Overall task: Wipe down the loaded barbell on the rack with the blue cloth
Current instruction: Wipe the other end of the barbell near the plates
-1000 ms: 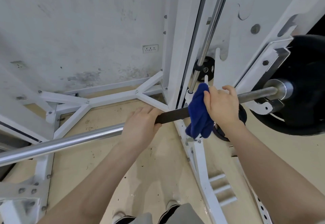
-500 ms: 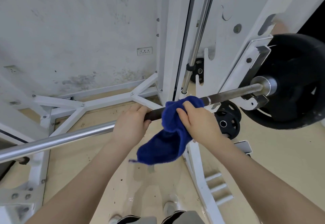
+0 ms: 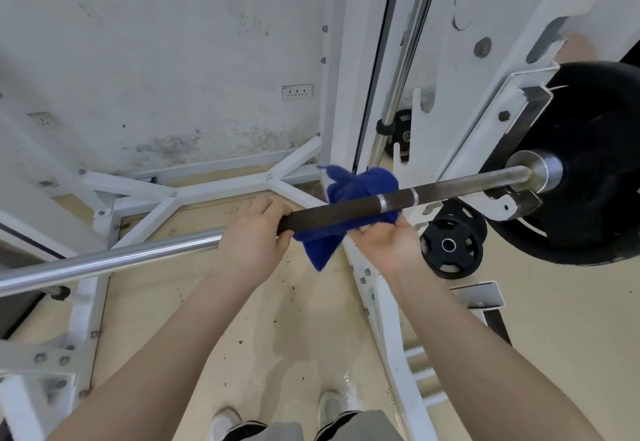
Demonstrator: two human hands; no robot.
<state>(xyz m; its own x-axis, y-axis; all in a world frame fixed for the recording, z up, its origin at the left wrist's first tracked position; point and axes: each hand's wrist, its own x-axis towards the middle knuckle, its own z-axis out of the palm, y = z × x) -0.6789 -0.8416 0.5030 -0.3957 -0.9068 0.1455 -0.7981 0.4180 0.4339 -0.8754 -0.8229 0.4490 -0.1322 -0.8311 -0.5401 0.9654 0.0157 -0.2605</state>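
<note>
— Blue terry, bunched up: why is the blue cloth (image 3: 349,194) tucked under the barbell (image 3: 450,189) instead of draped over it?

— The right hand (image 3: 384,241) sits palm-up below the shaft and cups the cloth against its underside, fingers curling up behind the fabric. A guess: that is how the bottom and far side of the bar get wiped, the parts a top grip would miss. One flap stands up behind the bar, another hangs below it.

— And the left hand (image 3: 252,232)?

— Wrapped over the bar just beside the cloth, at the point where the dark knurled section gives way to the smooth chrome. It looks like a steadying grip, so the shaft doesn't roll in its hook while the other hand rubs.

— Where does the bar itself rest?

— Across the white rack (image 3: 349,77), its right end seated in a hook with the big black plate (image 3: 595,163) just outside. A smaller plate (image 3: 450,245) is stored low on the frame behind the right wrist.

— How much is left?

— Judging by position, the stretch from the cloth to the collar, and the long chrome run to the left, are yet to be covered.
</note>
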